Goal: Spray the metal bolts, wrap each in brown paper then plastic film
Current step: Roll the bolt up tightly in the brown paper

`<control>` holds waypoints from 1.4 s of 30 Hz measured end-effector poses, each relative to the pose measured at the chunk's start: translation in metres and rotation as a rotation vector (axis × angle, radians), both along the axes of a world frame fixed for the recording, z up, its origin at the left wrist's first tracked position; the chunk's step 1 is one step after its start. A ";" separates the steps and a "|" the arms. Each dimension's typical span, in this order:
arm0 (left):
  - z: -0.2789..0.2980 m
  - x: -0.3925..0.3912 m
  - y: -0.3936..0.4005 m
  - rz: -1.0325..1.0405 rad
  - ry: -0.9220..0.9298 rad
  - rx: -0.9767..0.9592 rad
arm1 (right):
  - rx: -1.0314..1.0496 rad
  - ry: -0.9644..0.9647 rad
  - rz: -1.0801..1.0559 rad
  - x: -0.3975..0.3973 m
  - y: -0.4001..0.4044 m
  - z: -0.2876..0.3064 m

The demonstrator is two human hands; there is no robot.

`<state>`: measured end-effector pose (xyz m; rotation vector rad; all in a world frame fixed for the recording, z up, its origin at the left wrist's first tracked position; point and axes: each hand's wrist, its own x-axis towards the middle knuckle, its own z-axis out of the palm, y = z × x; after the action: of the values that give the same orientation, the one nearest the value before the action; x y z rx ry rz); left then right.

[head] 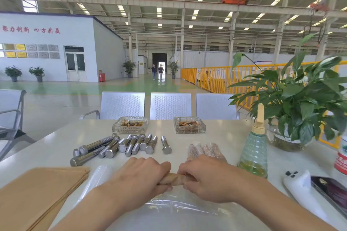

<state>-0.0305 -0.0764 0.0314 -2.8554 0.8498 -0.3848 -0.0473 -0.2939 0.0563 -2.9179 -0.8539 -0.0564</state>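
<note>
My left hand [144, 176] and my right hand [204, 180] both grip a bolt rolled in brown paper [175, 178], held crosswise over a sheet of clear plastic film [180, 204] on the white table [231, 137]. Several bare metal bolts [122, 146] lie in a row beyond my left hand, one [166, 145] a little apart. Several wrapped bolts [204, 150] lie beyond my right hand. A stack of brown paper sheets [37, 193] rests at the near left. The green spray bottle [254, 154] stands upright to the right.
Two glass ashtrays [129, 124] [189, 124] sit at the table's far edge. A potted plant [293, 118] stands at the right, with a phone [330, 189] and a white object [300, 187] near the right edge. A roll of plastic film [97, 176] lies beside the paper. Metal chairs [170, 106] line the far side.
</note>
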 end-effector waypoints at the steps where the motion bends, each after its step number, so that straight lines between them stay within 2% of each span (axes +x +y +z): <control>1: 0.001 0.001 0.001 0.001 0.022 -0.011 | -0.047 -0.080 -0.008 -0.002 0.004 -0.002; 4: 0.002 0.005 0.006 0.009 0.098 -0.103 | -0.176 -0.266 -0.004 -0.005 0.019 -0.013; 6: -0.002 0.006 0.007 0.010 0.074 -0.099 | -0.179 -0.237 -0.016 -0.002 0.022 -0.012; 8: -0.009 0.006 0.007 0.013 0.012 -0.048 | -0.133 -0.089 -0.035 0.006 0.018 -0.004; 11: -0.017 0.004 0.004 -0.007 -0.036 -0.003 | 0.027 0.252 -0.044 0.017 0.013 0.006; 14: -0.015 0.002 0.004 0.015 0.043 -0.117 | 0.138 0.440 -0.005 0.028 0.001 0.013; 16: -0.010 0.000 0.007 0.043 0.154 -0.274 | 0.341 0.422 -0.042 0.033 -0.015 0.017; 19: -0.008 -0.003 0.012 0.026 0.391 -0.584 | 1.044 0.384 -0.203 0.037 -0.037 0.014; 20: -0.009 -0.005 0.012 0.004 0.496 -0.685 | 1.199 0.382 -0.268 0.037 -0.038 0.008; 23: -0.011 -0.011 0.007 -0.047 0.975 -1.052 | 1.436 0.545 -0.320 0.034 -0.028 -0.016; 26: -0.014 -0.013 -0.002 -0.048 1.369 -1.328 | 1.540 0.775 -0.141 0.033 -0.016 -0.030; 30: -0.013 -0.007 -0.006 -0.196 1.666 -1.451 | 1.768 0.954 0.053 0.037 -0.003 -0.031; 33: -0.008 0.000 -0.002 -0.245 1.765 -1.489 | 1.957 0.950 0.124 0.040 0.001 -0.036; 36: -0.003 0.010 -0.002 -0.287 1.805 -1.481 | 1.906 0.890 0.168 0.042 0.006 -0.037; 42: -0.014 0.017 -0.012 -0.315 1.803 -1.449 | 1.898 0.722 0.075 0.051 0.016 -0.042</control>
<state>-0.0134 -0.0882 0.0177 -3.2723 1.4300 3.1780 0.0038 -0.2777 0.0146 -0.9644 -0.3086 0.1226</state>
